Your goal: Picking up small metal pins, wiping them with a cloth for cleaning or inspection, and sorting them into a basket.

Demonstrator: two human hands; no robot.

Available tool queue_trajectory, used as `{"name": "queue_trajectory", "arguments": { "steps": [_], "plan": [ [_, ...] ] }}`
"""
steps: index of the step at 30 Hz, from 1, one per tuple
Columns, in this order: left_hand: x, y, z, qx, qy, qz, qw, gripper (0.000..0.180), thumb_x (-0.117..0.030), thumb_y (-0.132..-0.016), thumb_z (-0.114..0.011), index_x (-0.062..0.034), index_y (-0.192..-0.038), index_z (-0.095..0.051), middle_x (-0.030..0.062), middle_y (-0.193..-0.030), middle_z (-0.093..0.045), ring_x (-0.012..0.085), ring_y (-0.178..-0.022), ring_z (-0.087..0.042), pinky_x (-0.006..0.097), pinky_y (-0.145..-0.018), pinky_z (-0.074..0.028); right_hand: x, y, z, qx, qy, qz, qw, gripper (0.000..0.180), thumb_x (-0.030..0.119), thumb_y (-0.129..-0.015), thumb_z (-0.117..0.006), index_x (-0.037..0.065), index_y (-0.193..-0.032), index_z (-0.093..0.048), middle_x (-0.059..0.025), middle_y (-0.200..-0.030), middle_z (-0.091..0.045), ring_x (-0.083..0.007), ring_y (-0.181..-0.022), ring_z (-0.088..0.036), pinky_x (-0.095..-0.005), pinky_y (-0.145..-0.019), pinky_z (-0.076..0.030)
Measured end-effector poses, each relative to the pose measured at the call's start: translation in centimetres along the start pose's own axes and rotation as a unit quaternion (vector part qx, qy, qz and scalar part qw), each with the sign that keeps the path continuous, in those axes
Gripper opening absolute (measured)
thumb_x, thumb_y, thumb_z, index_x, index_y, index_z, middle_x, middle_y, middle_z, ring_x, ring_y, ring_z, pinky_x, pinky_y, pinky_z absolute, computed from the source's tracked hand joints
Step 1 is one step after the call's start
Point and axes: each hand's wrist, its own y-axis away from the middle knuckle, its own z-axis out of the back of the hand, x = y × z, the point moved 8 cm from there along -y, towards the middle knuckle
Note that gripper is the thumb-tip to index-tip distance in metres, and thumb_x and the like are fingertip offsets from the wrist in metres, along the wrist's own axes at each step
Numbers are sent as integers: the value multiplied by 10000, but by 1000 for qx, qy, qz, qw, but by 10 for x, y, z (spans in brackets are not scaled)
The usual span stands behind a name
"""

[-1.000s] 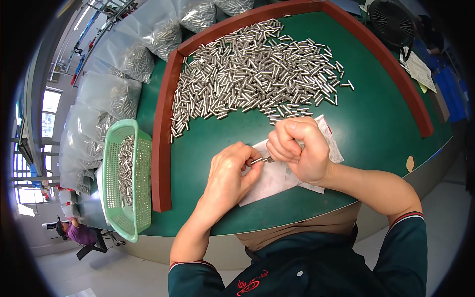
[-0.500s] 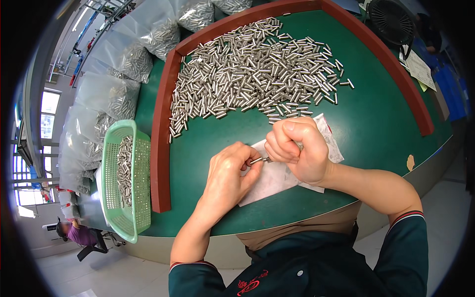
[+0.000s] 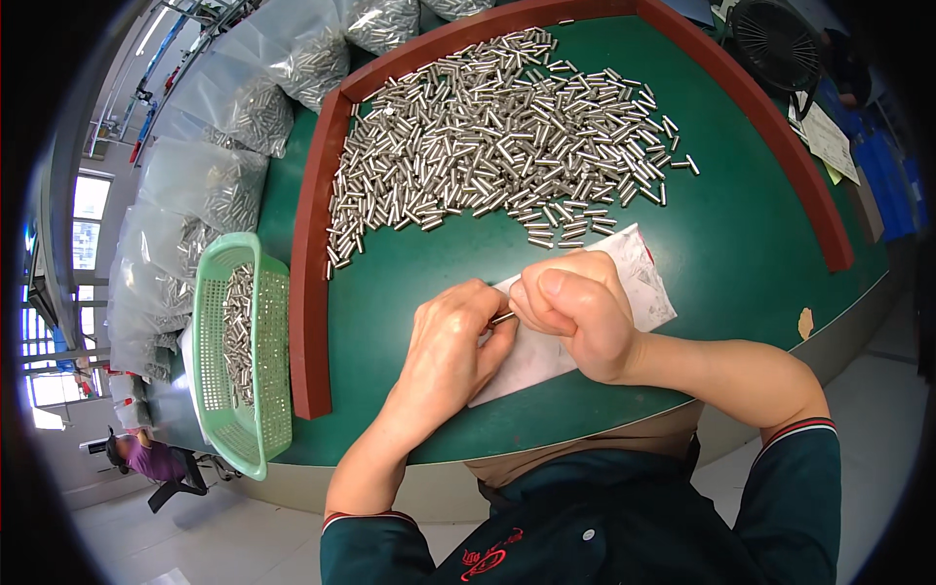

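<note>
My left hand (image 3: 450, 336) is closed in a pinch on a small silvery metal pin (image 3: 502, 317), whose end shows between thumb and fingers. Right beside it, my right hand (image 3: 585, 310) is curled into a fist against the pin's other end. What that fist holds, if anything, is hidden by its fingers. Beneath both hands lies a whitish, stained cloth (image 3: 645, 281) on the green tabletop (image 3: 741, 292). Beyond them spreads a large pile of loose metal pins (image 3: 497, 136), its near edge a short way past my right hand.
A red-brown raised border (image 3: 314, 331) frames the pile. Left of it stands a green plastic basket (image 3: 275, 400) partly filled with pins. Clear bags of pins (image 3: 219, 185) line the far left. A black fan (image 3: 775, 44) and papers (image 3: 827, 138) sit at the far right.
My right fist has shifted slightly left and down, closer to my left hand, so less of the pin shows between them. The whole view has moved slightly.
</note>
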Motion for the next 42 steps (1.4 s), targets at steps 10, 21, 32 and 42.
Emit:
{"name": "queue_trajectory", "arguments": {
  "steps": [10,21,32,42],
  "plan": [
    [-1,0,-1,5,9,34,999,74,-15,-661,-594,25,-710,-556,137,-659,-541,292,-559,-524,366,-517,-416,0,-2,2,-4,16,17,1000,302,163,-788,-361,12,-527,-342,-26,-493,-340,-93,-487,-295,-260,-448,-266],
    [-20,5,4,3,-42,-21,999,128,-23,-643,-651,-20,-767,-620,81,-714,-488,238,-657,-511,333,-573,-416,20,-5,14,-20,-78,28,996,371,204,-814,-361,90,-472,-272,10,-428,-259,-83,-411,-211,-243,-409,-179],
    [-5,3,-3,9,-6,7,1000,129,-14,-637,-634,-13,-741,-558,89,-722,-511,271,-670,-523,350,-590,-424,4,1,13,-28,-84,-28,996,373,196,-821,-358,94,-473,-268,20,-434,-251,-79,-408,-207,-243,-410,-179],
    [-4,3,-3,2,5,16,1000,117,5,-628,-630,-10,-718,-557,88,-710,-510,268,-665,-524,348,-591,-424,2,1,12,-24,-92,-26,995,373,197,-823,-354,94,-475,-265,20,-434,-251,-77,-407,-197,-243,-409,-173]
  ]
}}
